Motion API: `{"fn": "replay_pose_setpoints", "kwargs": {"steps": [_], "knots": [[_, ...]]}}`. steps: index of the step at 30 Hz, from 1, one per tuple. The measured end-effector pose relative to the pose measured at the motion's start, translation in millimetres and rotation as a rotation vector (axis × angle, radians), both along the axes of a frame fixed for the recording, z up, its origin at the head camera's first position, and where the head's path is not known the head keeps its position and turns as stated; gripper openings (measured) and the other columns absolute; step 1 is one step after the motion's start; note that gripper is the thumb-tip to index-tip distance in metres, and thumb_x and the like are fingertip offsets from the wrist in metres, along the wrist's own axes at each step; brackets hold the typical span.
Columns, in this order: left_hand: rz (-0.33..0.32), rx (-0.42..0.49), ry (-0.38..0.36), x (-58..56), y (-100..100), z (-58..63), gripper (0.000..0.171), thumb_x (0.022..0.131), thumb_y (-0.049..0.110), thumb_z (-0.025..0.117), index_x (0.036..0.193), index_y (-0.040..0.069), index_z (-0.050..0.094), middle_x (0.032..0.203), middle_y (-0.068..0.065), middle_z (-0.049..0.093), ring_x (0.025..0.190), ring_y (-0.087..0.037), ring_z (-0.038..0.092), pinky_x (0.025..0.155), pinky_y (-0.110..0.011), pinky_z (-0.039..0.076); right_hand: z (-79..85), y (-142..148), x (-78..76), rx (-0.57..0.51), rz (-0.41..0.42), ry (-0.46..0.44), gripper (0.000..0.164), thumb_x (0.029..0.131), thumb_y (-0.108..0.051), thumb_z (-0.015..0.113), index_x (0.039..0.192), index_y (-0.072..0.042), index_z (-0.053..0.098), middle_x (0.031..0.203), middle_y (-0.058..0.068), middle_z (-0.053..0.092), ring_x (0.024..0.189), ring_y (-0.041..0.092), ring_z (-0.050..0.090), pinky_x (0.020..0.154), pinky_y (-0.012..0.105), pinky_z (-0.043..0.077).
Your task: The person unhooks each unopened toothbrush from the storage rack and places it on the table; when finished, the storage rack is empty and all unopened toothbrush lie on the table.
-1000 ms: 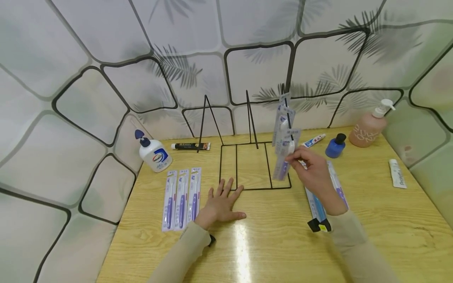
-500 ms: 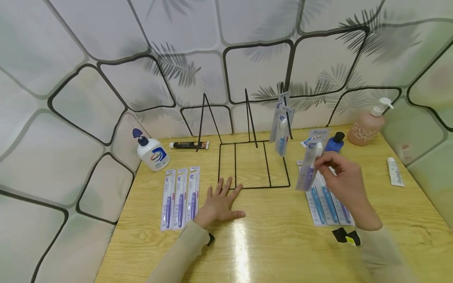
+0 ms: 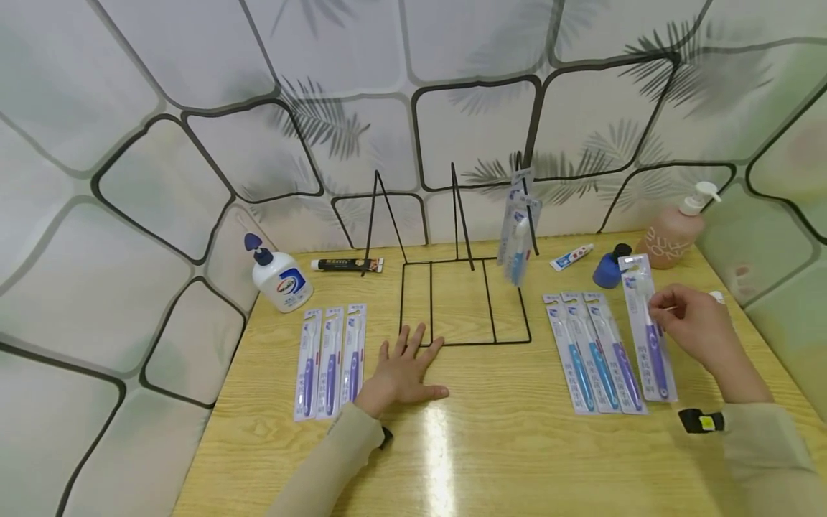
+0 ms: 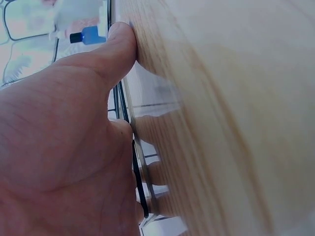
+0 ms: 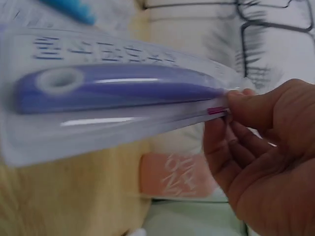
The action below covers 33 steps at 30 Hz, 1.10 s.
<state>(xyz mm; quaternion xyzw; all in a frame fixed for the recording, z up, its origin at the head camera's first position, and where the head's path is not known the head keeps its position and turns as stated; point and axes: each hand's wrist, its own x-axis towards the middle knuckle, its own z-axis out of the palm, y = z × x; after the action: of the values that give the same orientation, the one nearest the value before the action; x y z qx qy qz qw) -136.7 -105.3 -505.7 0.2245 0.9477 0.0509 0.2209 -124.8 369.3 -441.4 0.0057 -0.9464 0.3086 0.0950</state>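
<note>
My right hand [image 3: 698, 330] pinches a packaged purple toothbrush [image 3: 652, 345] by its right edge, at the right of three packaged toothbrushes [image 3: 597, 359], two blue and one purple, lying side by side. The right wrist view shows thumb and fingertips on the edge of the purple toothbrush pack [image 5: 123, 88]. My left hand [image 3: 403, 373] lies spread on the table, fingertips at the front bar of a black wire rack [image 3: 465, 343]. Packaged toothbrushes [image 3: 519, 244] hang from the rack's right prong, a blue one in front. The rack's other two prongs hold nothing.
Three packaged purple toothbrushes [image 3: 331, 366] lie at the left. Behind them stand a white pump bottle [image 3: 282, 281] and a black toothpaste tube [image 3: 345, 265]. A small tube [image 3: 571, 257], blue bottle [image 3: 610, 267] and pink pump bottle [image 3: 672, 233] are at the back right.
My right hand has taken the purple toothbrush off the rack's right prong and carried it right, beside the row of three. My left hand has stayed in place.
</note>
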Motion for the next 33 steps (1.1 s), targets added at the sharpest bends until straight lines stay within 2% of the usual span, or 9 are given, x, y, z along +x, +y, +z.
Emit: {"fn": "replay_pose_setpoints", "kwargs": {"steps": [3, 6, 12, 21, 26, 30, 33], "knots": [[0.002, -0.006, -0.007, -0.4, 0.1, -0.8, 0.095, 0.09, 0.077, 0.049, 0.164, 0.039, 0.003, 0.172, -0.004, -0.015, 0.159, -0.035, -0.012, 0.123, -0.069, 0.006, -15.5, 13.3, -6.3, 0.021, 0.052, -0.142, 0.008, 0.094, -0.003, 0.065, 0.097, 0.004, 0.065, 0.086, 0.019, 0.068, 0.066, -0.005, 0.051, 0.053, 0.024, 0.045], [0.005, -0.006, -0.011, -1.2, -0.2, -1.2, 0.095, 0.091, 0.077, 0.049, 0.164, 0.04, 0.002, 0.172, -0.003, -0.015, 0.159, -0.035, -0.012, 0.123, -0.069, 0.006, -28.6, 19.6, -12.4, 0.021, 0.079, -0.249, 0.012, 0.094, -0.003, 0.063, 0.099, 0.007, 0.063, 0.084, 0.015, 0.066, 0.066, 0.003, 0.054, 0.054, 0.025, 0.046], [0.004, 0.008, -0.018, -1.1, -0.1, -1.4, 0.095, 0.09, 0.077, 0.05, 0.164, 0.04, 0.002, 0.172, -0.003, -0.016, 0.159, -0.035, -0.013, 0.123, -0.069, 0.005, -40.6, 20.1, -22.5, 0.025, 0.058, -0.353, 0.016, 0.092, -0.005, 0.063, 0.1, 0.009, 0.064, 0.084, 0.016, 0.064, 0.071, 0.017, 0.055, 0.057, 0.028, 0.046], [0.005, 0.0, -0.009, -1.7, -0.4, -2.7, 0.096, 0.09, 0.078, 0.05, 0.164, 0.04, 0.001, 0.172, -0.002, -0.016, 0.159, -0.034, -0.013, 0.123, -0.069, 0.005, -44.0, 17.7, -30.7, 0.07, 0.082, -0.387, 0.018, 0.09, -0.008, 0.065, 0.096, 0.009, 0.065, 0.083, 0.018, 0.065, 0.072, 0.019, 0.057, 0.062, 0.031, 0.045], [0.007, -0.001, -0.009, -0.9, -0.7, -2.0, 0.096, 0.09, 0.077, 0.05, 0.164, 0.04, 0.002, 0.172, -0.003, -0.016, 0.159, -0.035, -0.013, 0.123, -0.069, 0.005, -42.1, 15.8, -28.3, 0.125, 0.058, -0.398, 0.019, 0.09, -0.013, 0.067, 0.093, 0.006, 0.064, 0.084, 0.02, 0.066, 0.071, 0.023, 0.058, 0.06, 0.03, 0.044], [0.004, 0.001, -0.004, -0.5, -0.8, -1.6, 0.096, 0.09, 0.078, 0.05, 0.164, 0.04, 0.002, 0.172, -0.002, -0.016, 0.159, -0.035, -0.012, 0.123, -0.069, 0.005, -37.9, 10.9, -24.3, 0.157, 0.025, -0.429, 0.021, 0.092, -0.015, 0.065, 0.095, 0.006, 0.063, 0.086, 0.022, 0.066, 0.072, 0.027, 0.059, 0.059, 0.03, 0.044], [0.003, 0.003, -0.002, -0.3, -0.8, -1.4, 0.096, 0.09, 0.078, 0.049, 0.164, 0.039, 0.002, 0.172, -0.002, -0.015, 0.159, -0.035, -0.012, 0.123, -0.07, 0.006, -32.3, 3.5, -21.2, 0.188, 0.01, -0.417, 0.023, 0.094, -0.018, 0.064, 0.098, 0.005, 0.063, 0.088, 0.021, 0.066, 0.072, 0.027, 0.058, 0.059, 0.031, 0.043]]}}
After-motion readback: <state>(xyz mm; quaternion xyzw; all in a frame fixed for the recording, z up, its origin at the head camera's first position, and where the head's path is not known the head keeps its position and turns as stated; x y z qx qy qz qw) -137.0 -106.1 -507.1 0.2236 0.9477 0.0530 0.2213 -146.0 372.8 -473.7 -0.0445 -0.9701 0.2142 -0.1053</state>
